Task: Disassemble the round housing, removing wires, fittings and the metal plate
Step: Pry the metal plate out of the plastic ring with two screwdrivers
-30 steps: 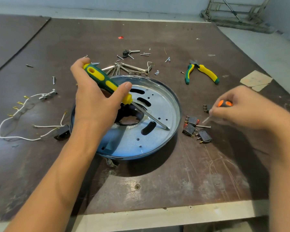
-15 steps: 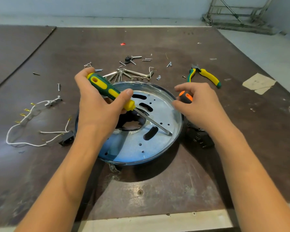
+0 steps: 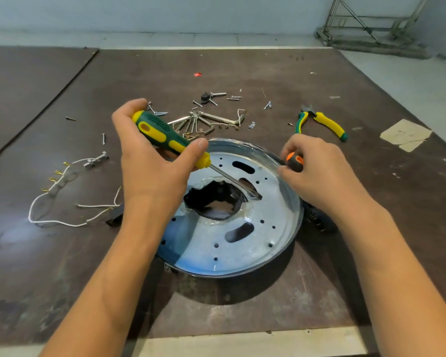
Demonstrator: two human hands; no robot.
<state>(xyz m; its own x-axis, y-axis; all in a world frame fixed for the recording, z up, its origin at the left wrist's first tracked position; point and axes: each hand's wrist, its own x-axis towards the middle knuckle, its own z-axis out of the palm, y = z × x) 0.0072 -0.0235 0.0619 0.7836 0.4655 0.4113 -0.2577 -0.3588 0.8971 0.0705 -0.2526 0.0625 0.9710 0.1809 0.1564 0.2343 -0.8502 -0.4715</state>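
Left of the round housing (image 3: 245, 145), detached white wires (image 3: 62, 191) lie loose. My left hand (image 3: 152, 171) hovers over the housing's left side, fingers and thumb wrapped round a green and yellow screwdriver (image 3: 165, 135). Its blade slants down to a slot in the metal plate (image 3: 242, 248), which sits inside the housing. At the housing's right rim, my right hand (image 3: 325, 176) pinches a small orange and black screwdriver (image 3: 294, 161); its tip is hidden. Beyond the housing, to the right, lie pliers (image 3: 319, 122). I judge the step in hand is freeing the plate. To do it well, I should seat the blade firmly, lever gently, and steady the rim so the housing does not skid.
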